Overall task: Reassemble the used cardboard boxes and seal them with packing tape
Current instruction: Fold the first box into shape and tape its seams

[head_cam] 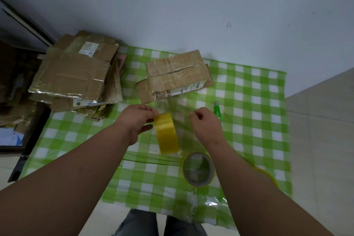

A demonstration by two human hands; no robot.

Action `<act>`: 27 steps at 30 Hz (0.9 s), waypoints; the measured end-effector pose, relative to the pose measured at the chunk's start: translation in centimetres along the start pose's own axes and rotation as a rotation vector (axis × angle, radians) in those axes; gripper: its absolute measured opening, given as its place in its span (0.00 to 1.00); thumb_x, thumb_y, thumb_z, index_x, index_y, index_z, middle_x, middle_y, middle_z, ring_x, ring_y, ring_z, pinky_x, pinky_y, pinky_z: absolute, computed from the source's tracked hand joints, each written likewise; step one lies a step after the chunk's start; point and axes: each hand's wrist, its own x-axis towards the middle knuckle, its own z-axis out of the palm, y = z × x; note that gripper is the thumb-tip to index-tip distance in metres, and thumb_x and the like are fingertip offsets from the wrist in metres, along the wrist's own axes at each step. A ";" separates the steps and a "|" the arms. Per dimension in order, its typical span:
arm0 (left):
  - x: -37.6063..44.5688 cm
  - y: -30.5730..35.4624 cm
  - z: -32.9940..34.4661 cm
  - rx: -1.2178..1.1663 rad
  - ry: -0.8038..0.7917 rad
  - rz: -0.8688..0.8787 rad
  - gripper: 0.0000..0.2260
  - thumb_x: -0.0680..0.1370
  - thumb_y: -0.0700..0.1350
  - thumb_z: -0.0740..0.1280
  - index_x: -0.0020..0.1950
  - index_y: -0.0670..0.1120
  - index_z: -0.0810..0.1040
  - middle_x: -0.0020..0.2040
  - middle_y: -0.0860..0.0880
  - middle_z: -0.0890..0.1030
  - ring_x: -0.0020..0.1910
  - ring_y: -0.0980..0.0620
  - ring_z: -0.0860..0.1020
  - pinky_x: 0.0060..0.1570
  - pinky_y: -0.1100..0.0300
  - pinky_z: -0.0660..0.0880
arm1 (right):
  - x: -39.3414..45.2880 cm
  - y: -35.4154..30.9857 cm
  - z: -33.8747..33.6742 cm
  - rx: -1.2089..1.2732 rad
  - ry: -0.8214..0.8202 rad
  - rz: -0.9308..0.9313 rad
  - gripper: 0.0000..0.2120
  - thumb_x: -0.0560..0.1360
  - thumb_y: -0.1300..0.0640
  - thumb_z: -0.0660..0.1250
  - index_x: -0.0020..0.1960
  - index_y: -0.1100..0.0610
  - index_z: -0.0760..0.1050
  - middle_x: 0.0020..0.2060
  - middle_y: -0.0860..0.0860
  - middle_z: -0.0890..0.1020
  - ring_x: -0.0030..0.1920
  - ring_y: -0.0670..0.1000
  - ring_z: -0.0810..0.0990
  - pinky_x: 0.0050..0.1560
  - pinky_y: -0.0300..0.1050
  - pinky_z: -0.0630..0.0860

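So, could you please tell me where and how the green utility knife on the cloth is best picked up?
Grip the green utility knife across its long narrow body, near the middle, pinching its two long sides from above. It lies flat on the checked cloth, pointing roughly away from the person, so a top-down pinch probably suits it. The right hand is right beside it; the left hand holds the yellow tape roll.

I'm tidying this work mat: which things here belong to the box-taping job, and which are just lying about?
In use:
yellow tape roll, gripped by left hand
pulled clear tape strip, pinched by right hand
assembled box
flattened boxes
green cutter

Lying about:
grey tape roll
dark frame
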 end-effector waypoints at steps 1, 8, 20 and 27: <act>0.0 -0.1 0.0 0.002 0.010 0.007 0.02 0.76 0.37 0.71 0.47 0.41 0.80 0.47 0.45 0.84 0.50 0.47 0.81 0.53 0.51 0.79 | 0.4 0.9 -0.2 -0.068 0.090 -0.010 0.12 0.79 0.53 0.63 0.51 0.62 0.79 0.43 0.56 0.80 0.46 0.58 0.78 0.43 0.45 0.70; 0.1 -0.8 -0.1 -0.050 0.030 0.021 0.04 0.76 0.39 0.72 0.50 0.40 0.81 0.51 0.43 0.84 0.53 0.46 0.82 0.58 0.50 0.79 | 2.2 4.0 -0.8 -0.365 0.185 0.218 0.21 0.78 0.55 0.63 0.69 0.60 0.67 0.64 0.60 0.67 0.63 0.64 0.67 0.61 0.57 0.67; -0.1 -0.9 -0.2 -0.062 0.026 0.022 0.03 0.76 0.40 0.72 0.49 0.41 0.81 0.50 0.43 0.85 0.53 0.46 0.82 0.56 0.51 0.79 | 2.6 5.0 -1.3 -0.491 0.059 0.244 0.13 0.76 0.60 0.62 0.59 0.61 0.71 0.58 0.59 0.73 0.60 0.62 0.72 0.57 0.56 0.71; -0.2 -0.9 -0.2 -0.074 0.027 0.025 0.07 0.76 0.40 0.72 0.52 0.40 0.81 0.50 0.44 0.84 0.52 0.47 0.82 0.52 0.54 0.78 | 1.7 3.7 -1.3 -0.116 0.100 0.032 0.08 0.79 0.61 0.63 0.47 0.57 0.62 0.34 0.50 0.70 0.38 0.59 0.73 0.39 0.51 0.69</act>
